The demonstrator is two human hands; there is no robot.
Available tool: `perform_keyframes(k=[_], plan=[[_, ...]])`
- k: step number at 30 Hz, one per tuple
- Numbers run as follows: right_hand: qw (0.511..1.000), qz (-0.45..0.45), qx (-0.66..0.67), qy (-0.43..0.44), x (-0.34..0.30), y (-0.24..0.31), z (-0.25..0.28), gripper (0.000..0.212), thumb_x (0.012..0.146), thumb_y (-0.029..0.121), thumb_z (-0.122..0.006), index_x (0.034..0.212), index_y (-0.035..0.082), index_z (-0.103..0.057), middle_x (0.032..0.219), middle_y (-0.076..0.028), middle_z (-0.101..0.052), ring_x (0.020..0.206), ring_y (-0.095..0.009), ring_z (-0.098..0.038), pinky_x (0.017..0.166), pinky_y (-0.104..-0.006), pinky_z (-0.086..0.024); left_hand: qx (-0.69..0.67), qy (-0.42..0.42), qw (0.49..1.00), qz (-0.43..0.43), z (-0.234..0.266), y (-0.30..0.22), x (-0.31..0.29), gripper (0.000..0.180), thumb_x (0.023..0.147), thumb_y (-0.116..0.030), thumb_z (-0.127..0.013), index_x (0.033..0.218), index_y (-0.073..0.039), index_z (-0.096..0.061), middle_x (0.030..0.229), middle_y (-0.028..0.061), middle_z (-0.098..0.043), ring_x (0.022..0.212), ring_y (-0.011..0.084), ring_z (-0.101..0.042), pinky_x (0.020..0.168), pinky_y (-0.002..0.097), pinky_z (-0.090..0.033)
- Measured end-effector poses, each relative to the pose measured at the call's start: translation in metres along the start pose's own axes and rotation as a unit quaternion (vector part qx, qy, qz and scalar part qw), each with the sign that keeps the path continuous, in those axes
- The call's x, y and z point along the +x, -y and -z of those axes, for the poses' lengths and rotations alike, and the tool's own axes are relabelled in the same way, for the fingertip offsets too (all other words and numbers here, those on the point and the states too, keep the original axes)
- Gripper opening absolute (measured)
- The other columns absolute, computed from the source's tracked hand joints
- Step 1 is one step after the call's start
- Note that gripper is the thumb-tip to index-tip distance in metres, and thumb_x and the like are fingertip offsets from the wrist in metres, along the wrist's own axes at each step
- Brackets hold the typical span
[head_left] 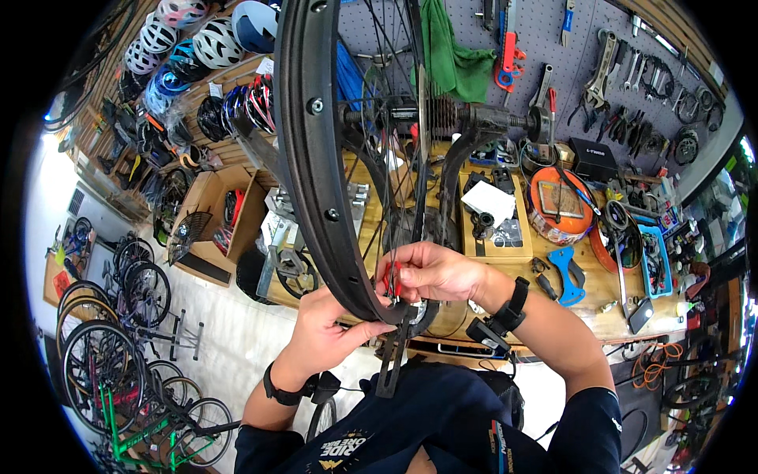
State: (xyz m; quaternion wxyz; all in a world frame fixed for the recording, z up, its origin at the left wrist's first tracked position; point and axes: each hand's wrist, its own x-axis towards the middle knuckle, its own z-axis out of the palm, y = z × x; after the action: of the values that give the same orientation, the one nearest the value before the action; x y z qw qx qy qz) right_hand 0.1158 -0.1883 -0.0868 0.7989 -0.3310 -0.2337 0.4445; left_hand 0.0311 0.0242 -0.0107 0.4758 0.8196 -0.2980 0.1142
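A bare black bicycle rim point(298, 150) stands upright in a truing stand point(466, 150), its thin spokes running to the hub. My left hand point(328, 332) grips the near lower part of the rim, thumb along its edge. Just right of it, my right hand point(438, 272) pinches a small red spoke wrench point(392, 276) against the spokes beside the rim. Its jaw is partly hidden by my fingers. Below both hands a black slotted arm point(392, 363) of the stand reaches toward me. Each wrist wears a black strap with a small device.
The wooden workbench point(371, 170) carries a cardboard tray point(501, 251), an orange round container point(560, 207), a blue tool point(564, 275) and a light-blue bin point(655, 257). Tools hang on a pegboard point(545, 47) behind. Helmets point(217, 43) and bicycles point(103, 355) are at left.
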Motion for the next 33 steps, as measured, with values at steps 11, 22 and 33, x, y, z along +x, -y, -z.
perform_keyframes(k=[11, 22, 33], plan=[[0.702, 0.079, -0.635, -0.313, 0.016, 0.000, -0.040, 0.038, 0.082, 0.026, -0.076, 0.103, -0.002, -0.059, 0.078, -0.022, -0.063, 0.072, -0.038, -0.064, 0.067, -0.0436, -0.049, 0.053, 0.015, 0.998, -0.029, -0.008, 0.014, -0.007, 0.028, 0.068, -0.009, -0.088, 0.092, -0.005, -0.075, 0.079, 0.0058, -0.067, 0.071, 0.0206, -0.065, 0.066, 0.0315, -0.050], [0.891, -0.006, -0.404, -0.206, 0.019, 0.017, -0.044, 0.017, 0.088, 0.008, -0.065, 0.103, 0.000, -0.063, 0.075, -0.007, -0.064, 0.068, -0.015, -0.059, 0.059, -0.0311, -0.048, 0.043, 0.032, 0.999, -0.002, 0.005, -0.001, -0.003, 0.028, 0.072, -0.012, -0.082, 0.096, -0.005, -0.071, 0.099, 0.0123, -0.069, 0.091, 0.0354, -0.064, 0.079, 0.0391, -0.050], [0.999, -0.019, -0.025, 0.025, 0.002, 0.014, -0.005, 0.036, 0.094, 0.022, -0.067, 0.120, -0.001, -0.056, 0.100, -0.007, -0.066, 0.076, -0.009, -0.065, 0.069, -0.0222, -0.052, 0.001, 0.055, 0.998, 0.021, 0.019, -0.016, 0.006, 0.029, 0.074, -0.013, -0.081, 0.100, -0.006, -0.071, 0.094, 0.0100, -0.071, 0.087, 0.0311, -0.066, 0.078, 0.0363, -0.048]])
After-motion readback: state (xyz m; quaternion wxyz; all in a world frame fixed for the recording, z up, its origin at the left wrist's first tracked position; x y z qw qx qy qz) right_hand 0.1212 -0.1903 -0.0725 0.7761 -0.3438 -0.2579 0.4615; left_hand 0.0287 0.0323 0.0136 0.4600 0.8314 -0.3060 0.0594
